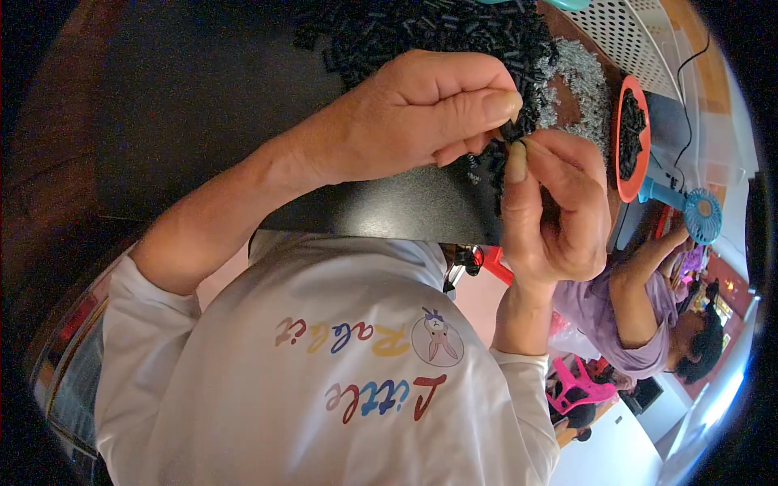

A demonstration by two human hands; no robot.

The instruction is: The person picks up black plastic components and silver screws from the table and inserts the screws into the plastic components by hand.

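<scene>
My left hand (442,109) is closed in a pinch, thumb over the curled fingers, above the near edge of the dark table. Between its tips and those of my right hand (559,206) shows a small black piece (509,130), mostly hidden by the fingers. The right thumb and forefinger meet at the lower end of this piece; whether they grip something else cannot be made out. Behind the hands spreads a heap of small black tubular pieces (421,32). Beside it, to the right, lies a pile of small silvery metal parts, like screws (596,81).
An orange-red bowl (643,162) with black pieces stands at the right, beyond my right hand. Near it are a small blue fan (702,215) and a white perforated basket (624,36). A person in a purple top (596,304) works at the right. A bright pink plastic object (579,387) shows below.
</scene>
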